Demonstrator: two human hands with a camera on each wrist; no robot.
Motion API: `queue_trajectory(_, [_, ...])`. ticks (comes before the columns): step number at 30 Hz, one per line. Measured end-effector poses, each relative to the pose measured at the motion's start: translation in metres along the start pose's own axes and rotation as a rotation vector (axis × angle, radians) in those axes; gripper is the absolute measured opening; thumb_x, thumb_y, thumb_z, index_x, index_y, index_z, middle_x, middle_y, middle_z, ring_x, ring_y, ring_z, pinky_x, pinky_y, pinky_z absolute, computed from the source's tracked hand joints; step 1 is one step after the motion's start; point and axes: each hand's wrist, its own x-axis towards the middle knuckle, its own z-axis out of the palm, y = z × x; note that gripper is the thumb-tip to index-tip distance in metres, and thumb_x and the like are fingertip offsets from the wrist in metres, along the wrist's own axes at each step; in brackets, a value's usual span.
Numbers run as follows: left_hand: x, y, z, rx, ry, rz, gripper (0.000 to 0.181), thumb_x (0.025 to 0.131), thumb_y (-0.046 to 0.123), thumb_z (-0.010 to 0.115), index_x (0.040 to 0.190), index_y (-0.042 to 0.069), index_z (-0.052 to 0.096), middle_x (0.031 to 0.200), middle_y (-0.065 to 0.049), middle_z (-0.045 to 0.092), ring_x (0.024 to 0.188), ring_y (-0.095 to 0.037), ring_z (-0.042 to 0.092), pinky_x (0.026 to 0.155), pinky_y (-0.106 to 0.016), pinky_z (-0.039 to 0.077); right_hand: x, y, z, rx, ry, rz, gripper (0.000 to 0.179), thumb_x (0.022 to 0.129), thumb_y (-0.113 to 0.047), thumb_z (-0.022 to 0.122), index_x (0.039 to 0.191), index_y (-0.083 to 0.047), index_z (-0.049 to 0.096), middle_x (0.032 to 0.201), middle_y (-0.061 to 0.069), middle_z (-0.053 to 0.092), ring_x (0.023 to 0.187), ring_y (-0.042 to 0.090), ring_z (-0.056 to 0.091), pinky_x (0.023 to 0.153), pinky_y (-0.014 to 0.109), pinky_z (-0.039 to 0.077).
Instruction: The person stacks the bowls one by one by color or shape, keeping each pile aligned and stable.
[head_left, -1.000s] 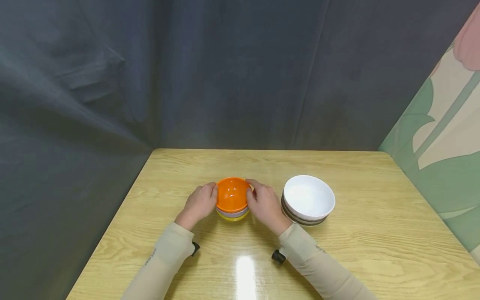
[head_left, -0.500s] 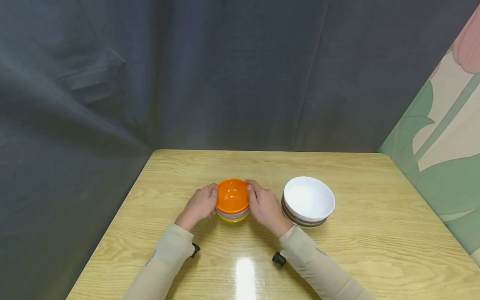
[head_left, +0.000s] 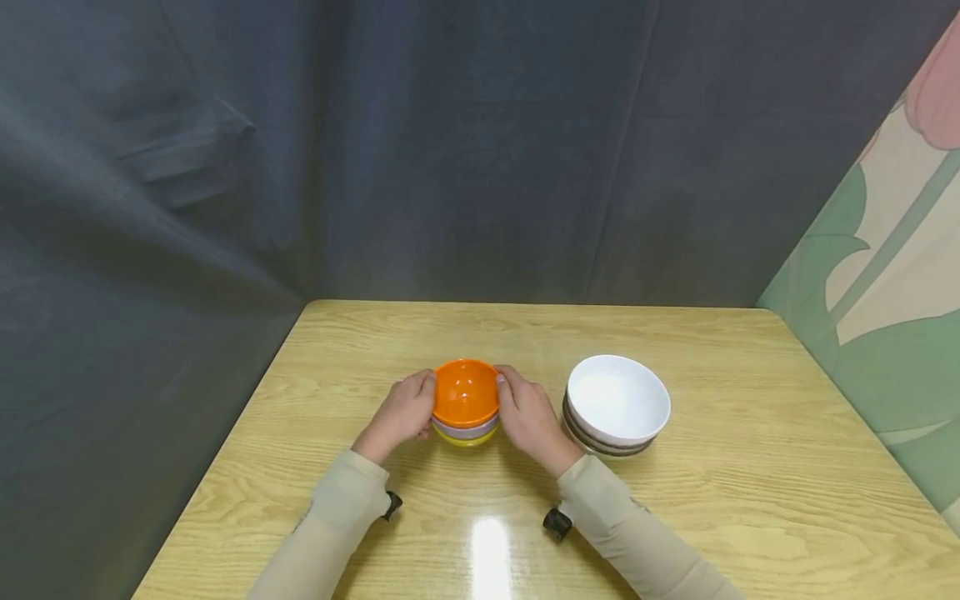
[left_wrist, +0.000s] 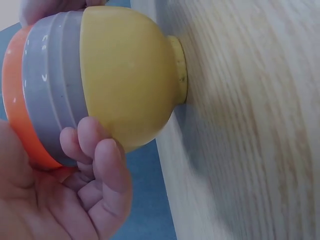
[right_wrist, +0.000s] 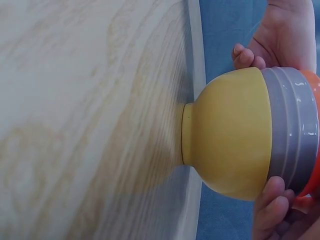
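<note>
Three nested bowls stand in a stack: an orange bowl (head_left: 466,396) on top, a greyish-lavender bowl (left_wrist: 52,70) in the middle and a yellow bowl (right_wrist: 230,135) at the bottom. The yellow bowl's foot is down at the tabletop. From the left, my left hand (head_left: 405,411) grips the orange bowl's side near its rim. My right hand (head_left: 529,415) holds the opposite side, thumb at the rim. Both wrist views show fingertips curled beside the lavender bowl and the upper part of the yellow one.
Right of my right hand stands a second stack, with a white bowl (head_left: 618,400) on top and dark-rimmed bowls (head_left: 600,446) beneath. The wooden table (head_left: 750,483) is bordered by a dark curtain (head_left: 465,150) behind and at left, and a flower-patterned wall (head_left: 892,317) at right.
My right hand has settled slightly lower, its thumb now lying along the orange rim. My left hand shifts barely. Both bowl stacks keep their places on the table.
</note>
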Motion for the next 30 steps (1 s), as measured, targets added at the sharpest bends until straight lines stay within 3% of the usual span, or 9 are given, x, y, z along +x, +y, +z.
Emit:
queue_trajectory(4, [-0.001, 0.0, 0.001, -0.003, 0.004, 0.004, 0.045, 0.109, 0.032, 0.023, 0.109, 0.009, 0.061, 0.056, -0.006, 0.051, 0.047, -0.022, 0.054, 0.046, -0.032, 0.051, 0.0, 0.0, 0.0, -0.007, 0.007, -0.004, 0.036, 0.107, -0.021, 0.039, 0.128, -0.006, 0.064, 0.118, 0.015, 0.071, 0.108, 0.032, 0.068, 0.094, 0.049, 0.053])
queue_trajectory(13, [-0.001, -0.001, 0.0, 0.002, 0.008, 0.009, 0.047, 0.109, 0.033, 0.022, 0.106, 0.009, 0.062, 0.057, -0.006, 0.052, 0.049, -0.022, 0.056, 0.049, -0.034, 0.05, 0.0, 0.001, 0.0, 0.004, -0.001, 0.024, 0.038, 0.107, -0.023, 0.039, 0.128, -0.006, 0.066, 0.118, 0.013, 0.071, 0.108, 0.026, 0.068, 0.093, 0.045, 0.053])
queue_trajectory(16, [0.0, -0.002, 0.001, 0.007, 0.01, 0.008, 0.048, 0.109, 0.033, 0.023, 0.113, 0.007, 0.062, 0.063, -0.008, 0.054, 0.055, -0.023, 0.056, 0.053, -0.034, 0.051, 0.003, -0.001, -0.003, 0.009, -0.019, 0.045, 0.038, 0.106, -0.022, 0.04, 0.127, -0.004, 0.066, 0.093, 0.012, 0.073, 0.078, 0.023, 0.069, 0.071, 0.041, 0.056])
queue_trajectory(19, [0.001, -0.003, 0.002, 0.047, 0.03, 0.015, 0.051, 0.109, 0.034, 0.024, 0.126, 0.004, 0.062, 0.079, -0.008, 0.061, 0.069, -0.02, 0.056, 0.063, -0.034, 0.05, 0.005, -0.003, -0.007, 0.022, -0.041, 0.054, 0.038, 0.104, -0.019, 0.041, 0.125, -0.001, 0.067, 0.066, 0.005, 0.061, 0.051, 0.016, 0.051, 0.049, 0.032, 0.045])
queue_trajectory(20, [0.001, -0.003, 0.002, 0.059, 0.038, 0.012, 0.051, 0.109, 0.034, 0.024, 0.13, 0.004, 0.061, 0.084, -0.009, 0.062, 0.073, -0.02, 0.055, 0.066, -0.034, 0.048, 0.006, -0.004, -0.008, 0.033, -0.051, 0.059, 0.038, 0.103, -0.018, 0.041, 0.124, 0.0, 0.067, 0.061, 0.003, 0.056, 0.046, 0.016, 0.045, 0.046, 0.03, 0.04])
queue_trajectory(24, [0.002, -0.003, 0.003, 0.082, 0.044, 0.021, 0.054, 0.109, 0.035, 0.024, 0.135, 0.003, 0.058, 0.096, -0.011, 0.063, 0.083, -0.021, 0.053, 0.072, -0.035, 0.046, 0.007, -0.005, -0.009, 0.056, -0.077, 0.071, 0.038, 0.102, -0.016, 0.042, 0.123, 0.002, 0.067, 0.059, 0.0, 0.056, 0.043, 0.011, 0.044, 0.043, 0.027, 0.039])
queue_trajectory(26, [0.001, -0.004, 0.001, 0.075, 0.011, 0.03, 0.056, 0.109, 0.038, 0.023, 0.138, 0.004, 0.055, 0.095, -0.015, 0.064, 0.081, -0.022, 0.056, 0.071, -0.037, 0.048, 0.007, -0.005, -0.009, 0.068, -0.083, 0.079, 0.038, 0.102, -0.016, 0.042, 0.124, 0.002, 0.066, 0.06, 0.001, 0.057, 0.043, 0.012, 0.044, 0.043, 0.027, 0.04])
queue_trajectory(30, [-0.001, -0.009, -0.01, 0.008, -0.144, 0.061, 0.06, 0.105, 0.054, 0.035, 0.145, 0.012, 0.047, 0.082, -0.016, 0.063, 0.064, -0.023, 0.056, 0.062, -0.034, 0.048, 0.007, -0.004, -0.009, 0.078, -0.076, 0.075, 0.036, 0.101, -0.014, 0.043, 0.123, 0.002, 0.067, 0.067, 0.005, 0.063, 0.046, 0.012, 0.047, 0.045, 0.027, 0.042])
